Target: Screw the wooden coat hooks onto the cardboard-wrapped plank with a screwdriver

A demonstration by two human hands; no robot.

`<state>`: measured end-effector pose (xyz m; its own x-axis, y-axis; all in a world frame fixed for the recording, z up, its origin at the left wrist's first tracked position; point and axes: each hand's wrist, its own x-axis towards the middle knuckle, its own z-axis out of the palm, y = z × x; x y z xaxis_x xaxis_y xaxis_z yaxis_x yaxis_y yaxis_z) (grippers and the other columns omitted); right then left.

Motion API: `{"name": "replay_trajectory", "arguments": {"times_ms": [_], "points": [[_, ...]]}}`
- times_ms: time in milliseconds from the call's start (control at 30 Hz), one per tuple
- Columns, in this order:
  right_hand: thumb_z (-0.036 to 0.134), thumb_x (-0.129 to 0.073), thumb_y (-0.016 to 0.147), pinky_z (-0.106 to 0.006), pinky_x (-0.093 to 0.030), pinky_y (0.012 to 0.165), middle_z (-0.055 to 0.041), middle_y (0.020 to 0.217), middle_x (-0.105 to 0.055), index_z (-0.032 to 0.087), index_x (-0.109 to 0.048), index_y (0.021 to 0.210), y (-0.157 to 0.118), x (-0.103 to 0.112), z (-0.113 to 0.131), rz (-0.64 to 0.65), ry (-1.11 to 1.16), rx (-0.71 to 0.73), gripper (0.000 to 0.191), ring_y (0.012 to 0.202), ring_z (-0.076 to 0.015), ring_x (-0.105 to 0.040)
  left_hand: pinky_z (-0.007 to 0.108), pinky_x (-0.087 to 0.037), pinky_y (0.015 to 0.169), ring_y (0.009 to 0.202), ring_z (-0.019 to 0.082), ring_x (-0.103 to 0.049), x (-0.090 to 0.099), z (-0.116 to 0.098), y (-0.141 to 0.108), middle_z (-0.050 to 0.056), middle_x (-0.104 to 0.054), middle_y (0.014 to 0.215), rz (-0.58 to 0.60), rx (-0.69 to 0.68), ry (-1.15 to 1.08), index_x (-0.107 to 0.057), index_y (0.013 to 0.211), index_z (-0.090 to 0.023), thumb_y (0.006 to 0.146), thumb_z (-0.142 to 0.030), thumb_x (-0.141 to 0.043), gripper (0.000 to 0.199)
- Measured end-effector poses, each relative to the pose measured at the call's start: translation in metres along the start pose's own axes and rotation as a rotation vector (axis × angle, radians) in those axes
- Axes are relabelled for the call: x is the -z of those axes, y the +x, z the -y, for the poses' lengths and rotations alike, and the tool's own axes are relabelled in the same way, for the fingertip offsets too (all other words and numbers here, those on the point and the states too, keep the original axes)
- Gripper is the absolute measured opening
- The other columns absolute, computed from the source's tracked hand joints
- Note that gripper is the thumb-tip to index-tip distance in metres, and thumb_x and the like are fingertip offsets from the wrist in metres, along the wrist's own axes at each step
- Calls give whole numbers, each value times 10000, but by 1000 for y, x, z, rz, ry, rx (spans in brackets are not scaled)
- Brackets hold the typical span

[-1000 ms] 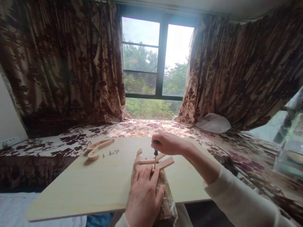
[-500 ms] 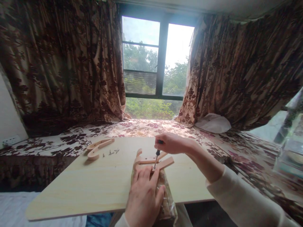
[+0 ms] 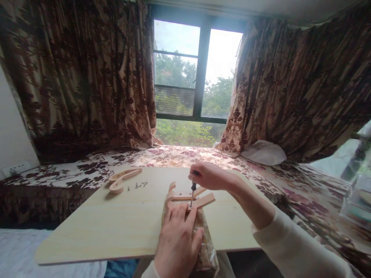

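Note:
A black-handled screwdriver [image 3: 193, 188] stands nearly upright in my right hand [image 3: 208, 175], whose fingers are wrapped round its handle. The screwdriver's tip meets a screw in a light wooden piece [image 3: 205, 200]. My left hand [image 3: 178, 235] lies with its fingers spread, pressing the near edge of the wooden pieces down. Under them is a block wrapped in clear plastic [image 3: 207, 245]. A curved wooden part [image 3: 171, 191] extends at the left of this assembly.
Two curved wooden parts [image 3: 125, 180] lie at the table's back left, with several screws [image 3: 141, 185] beside them. The pale tabletop [image 3: 95, 224] has its near edge close to my body. Beyond are a flowered cloth [image 3: 179, 154], curtains [image 3: 127, 77] and a white bag [image 3: 264, 152].
The whole view has shifted slightly, so the table and window appear a little further right. Both hands keep their places on the wood and the screwdriver.

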<state>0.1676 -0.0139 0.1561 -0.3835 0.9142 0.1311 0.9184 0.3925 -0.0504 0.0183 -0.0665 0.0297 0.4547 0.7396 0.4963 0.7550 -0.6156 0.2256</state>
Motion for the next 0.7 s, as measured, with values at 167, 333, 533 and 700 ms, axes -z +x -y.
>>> {"name": "replay_trajectory", "arguments": {"times_ms": [167, 333, 533, 700], "points": [[354, -537, 918, -388, -521, 785, -67, 1081, -626, 158, -597, 1103, 0, -2, 0, -46, -5, -31, 276, 905, -181, -619, 475, -361, 1051, 1188, 280, -459, 1, 0, 1, 74, -548, 1228, 20, -8, 19, -507, 1297, -225, 800, -234, -520, 497], [342, -543, 916, -372, -527, 760, -57, 1044, -634, 154, -602, 1082, -4, 1, -1, -21, 36, 37, 258, 874, -171, -623, 477, -366, 1045, 1190, 285, -448, 1, 0, 1, 88, -534, 1244, 40, 6, 22, -518, 1285, -200, 829, -255, -499, 459], [343, -544, 915, -388, -525, 777, -69, 1094, -619, 156, -582, 1130, -2, -13, -5, -83, 34, -39, 287, 909, -183, -619, 487, -332, 1068, 1181, 277, -439, 3, -4, 1, 88, -530, 1217, 43, 10, 16, -519, 1278, -188, 845, -247, -493, 438], [353, -538, 918, -380, -526, 769, -63, 1067, -628, 156, -593, 1105, -3, -8, -10, -85, 15, -28, 277, 887, -176, -621, 487, -340, 1060, 1170, 270, -442, 1, -2, 0, 82, -530, 1215, 16, -12, 23, -501, 1294, -198, 851, -232, -491, 444]]}}
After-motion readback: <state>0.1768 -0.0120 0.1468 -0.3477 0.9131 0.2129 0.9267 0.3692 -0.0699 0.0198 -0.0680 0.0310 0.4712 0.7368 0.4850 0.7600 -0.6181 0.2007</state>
